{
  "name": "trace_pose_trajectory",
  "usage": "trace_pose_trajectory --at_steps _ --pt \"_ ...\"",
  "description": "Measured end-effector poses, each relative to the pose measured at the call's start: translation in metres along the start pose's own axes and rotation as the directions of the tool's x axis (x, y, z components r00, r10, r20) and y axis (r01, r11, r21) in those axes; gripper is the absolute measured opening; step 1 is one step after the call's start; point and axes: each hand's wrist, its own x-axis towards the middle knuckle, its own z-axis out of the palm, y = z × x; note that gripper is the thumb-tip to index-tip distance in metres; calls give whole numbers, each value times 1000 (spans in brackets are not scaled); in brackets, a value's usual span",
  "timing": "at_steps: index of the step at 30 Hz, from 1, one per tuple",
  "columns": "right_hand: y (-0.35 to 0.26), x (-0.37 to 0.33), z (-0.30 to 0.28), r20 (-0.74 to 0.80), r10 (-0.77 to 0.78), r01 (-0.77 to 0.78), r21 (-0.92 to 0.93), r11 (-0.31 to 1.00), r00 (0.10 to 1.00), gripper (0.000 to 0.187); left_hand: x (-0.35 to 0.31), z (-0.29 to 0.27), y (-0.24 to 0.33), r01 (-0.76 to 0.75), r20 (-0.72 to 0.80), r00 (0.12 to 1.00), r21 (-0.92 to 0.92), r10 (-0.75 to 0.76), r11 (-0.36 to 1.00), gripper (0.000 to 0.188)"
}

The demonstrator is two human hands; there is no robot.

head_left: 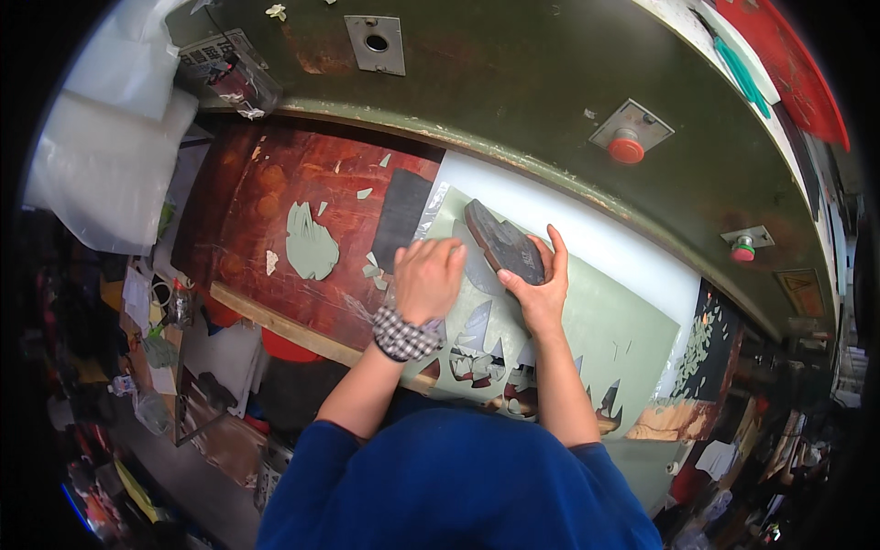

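My right hand (541, 291) grips a dark, elongated block (502, 240), which looks like a cutting die, with thumb and fingers at its near end. The block is tilted above a pale green sheet (614, 316). My left hand (428, 282) is closed, its fingertips turned down and hidden, beside the sheet's left edge; whether something is in it does not show. A checked band circles that wrist. Near the hands, the sheet has pointed cut-outs (477, 325) and ragged holes along its near side. Under it lies a white board (568, 229).
Left of the sheet, a red-brown wooden table (302, 170) bears a green scrap (312, 246) and a dark flat piece (403, 213). A green machine beam (513, 73) with a red button (626, 147) spans the far side. Small green scraps (701, 344) lie at right.
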Motion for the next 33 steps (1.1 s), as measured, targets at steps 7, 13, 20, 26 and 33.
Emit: trace_pose_trajectory --at_steps 7,13,20,26,33 --pt "4 4 -4 10 1 -2 51 999 1000 98 11 33 15 31 -132 989 -227 -62 973 22" --pt "2 4 0 -8 13 -12 77 997 1000 92 19 39 -3 292 167 957 -527 -239 798 16" --pt "1 3 -18 32 125 -123 532 838 992 75 26 26 -12 325 283 938 -522 -199 789 18" --pt "6 3 -29 51 101 -111 596 795 994 76 28 21 27 -193 -201 971 -330 131 924 30" --pt "11 -1 -30 55 62 -83 621 779 997 71 32 47 63 148 79 988 -726 -133 672 28"
